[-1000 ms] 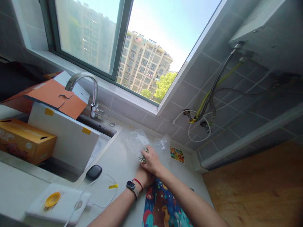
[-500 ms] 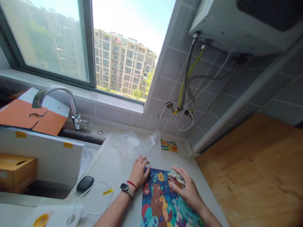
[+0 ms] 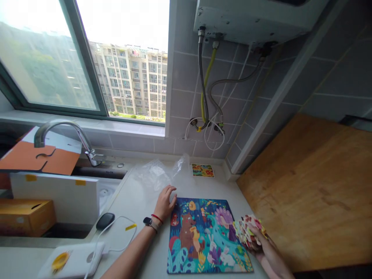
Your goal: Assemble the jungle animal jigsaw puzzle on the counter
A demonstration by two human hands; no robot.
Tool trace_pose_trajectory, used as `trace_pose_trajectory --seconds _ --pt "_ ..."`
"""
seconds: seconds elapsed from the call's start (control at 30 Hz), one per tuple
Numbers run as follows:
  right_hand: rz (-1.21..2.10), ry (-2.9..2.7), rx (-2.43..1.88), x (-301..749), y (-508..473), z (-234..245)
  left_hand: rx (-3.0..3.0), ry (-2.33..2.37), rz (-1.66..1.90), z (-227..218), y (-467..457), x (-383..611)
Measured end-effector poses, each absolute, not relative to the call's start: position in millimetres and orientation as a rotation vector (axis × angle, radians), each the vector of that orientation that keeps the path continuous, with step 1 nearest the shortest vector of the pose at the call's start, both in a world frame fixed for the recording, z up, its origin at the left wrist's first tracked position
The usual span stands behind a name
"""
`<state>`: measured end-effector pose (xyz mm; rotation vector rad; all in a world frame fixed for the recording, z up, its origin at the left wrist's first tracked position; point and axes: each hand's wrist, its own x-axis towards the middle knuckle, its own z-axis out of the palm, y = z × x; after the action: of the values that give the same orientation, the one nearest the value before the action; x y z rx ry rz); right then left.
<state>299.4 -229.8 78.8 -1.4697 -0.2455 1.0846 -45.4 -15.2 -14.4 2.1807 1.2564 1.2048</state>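
A colourful jigsaw puzzle board (image 3: 206, 236) printed with a bear and rabbits lies flat on the pale counter (image 3: 136, 201). My left hand (image 3: 164, 203) rests beside its top left corner, fingers apart and holding nothing. My right hand (image 3: 259, 246) is past the board's right edge, gripping a loose bunch of jigsaw pieces (image 3: 247, 231). A crumpled clear plastic bag (image 3: 157, 174) lies behind the board, and a small picture card (image 3: 202, 170) sits near the wall.
A black oval object (image 3: 105, 221) with a white cable lies left of my wrist. A white pad (image 3: 71, 261) sits at the front left. A sink with a chrome faucet (image 3: 65, 135) and cardboard pieces is to the left. A wooden board (image 3: 308, 190) is on the right.
My right hand has moved right, off the board, with the pieces. My left hand has come away from my right and stays by the board. The view has turned, showing the whole board.
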Motion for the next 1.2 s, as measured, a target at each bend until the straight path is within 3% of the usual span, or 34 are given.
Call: trace_pose_trajectory --seconds 0.4,0.67,0.9,1.2 --pt "1.179 -0.256 -1.269 340.1 -174.9 81.3 2.100 1.316 1.201 -9.7 -47.9 -62.7" --pt "1.058 -0.521 -1.576 360.7 -72.4 67.3 2.112 1.366 1.113 -10.4 -46.4 -63.2" --pt "0.810 -0.727 -1.772 375.6 -49.6 42.5 2.080 1.368 1.065 -13.1 -44.8 -65.0" --pt "0.496 -0.700 -1.641 377.4 -52.8 9.8 2.052 1.412 1.011 -13.9 -44.6 -67.7"
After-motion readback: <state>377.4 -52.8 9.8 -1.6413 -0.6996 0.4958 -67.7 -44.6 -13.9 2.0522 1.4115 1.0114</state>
